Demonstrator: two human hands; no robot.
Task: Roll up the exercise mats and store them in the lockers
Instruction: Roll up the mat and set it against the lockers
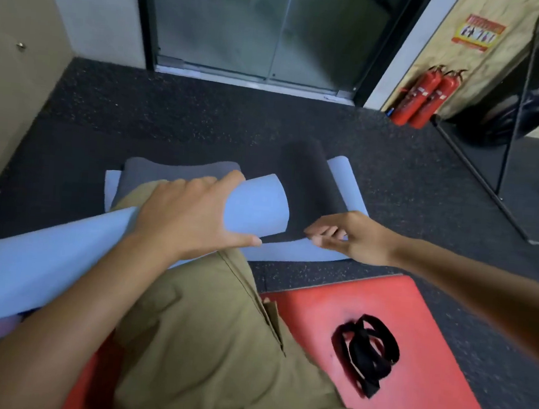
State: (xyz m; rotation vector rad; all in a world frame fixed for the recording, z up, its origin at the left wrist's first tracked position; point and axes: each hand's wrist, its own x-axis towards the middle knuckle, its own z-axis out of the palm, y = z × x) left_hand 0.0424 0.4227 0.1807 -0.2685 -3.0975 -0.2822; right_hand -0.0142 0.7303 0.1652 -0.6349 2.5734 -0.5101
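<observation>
A rolled light-blue mat (pixel 64 252) runs from the lower left edge of the frame up toward the centre, its open end just above mid-frame. The left hand (pixel 190 211) lies over the roll near that end, fingers (pixel 205 183) spread and curved across the top of it and the thumb stretched out along the underside — it grips the roll.

Right of centre, the right hand (pixel 353 235) reaches in from the right edge with its fingers (pixel 324 233) curled down onto the near edge of a dark grey mat (pixel 311 188); they appear to pinch that edge, though the contact is partly hidden. The dark grey mat lies flat on a second light-blue mat (pixel 290 252), which shows as a strip along its near and right sides and at its far corner. Further left, another grey mat (pixel 167 170) rests on a pale sheet just behind the roll.

Khaki trousers (pixel 218 345) fill the lower middle. In the lower right a red mat (pixel 426 362) lies on the dark speckled floor (pixel 204 112), with a coiled black strap (pixel 366 350) on top of it.

In the upper centre stands a glass door (pixel 269 30) in a dark frame. To the upper right two red fire extinguishers (pixel 425 97) lean against the wall — a red-and-yellow sign (pixel 478 33) is fixed above them.
</observation>
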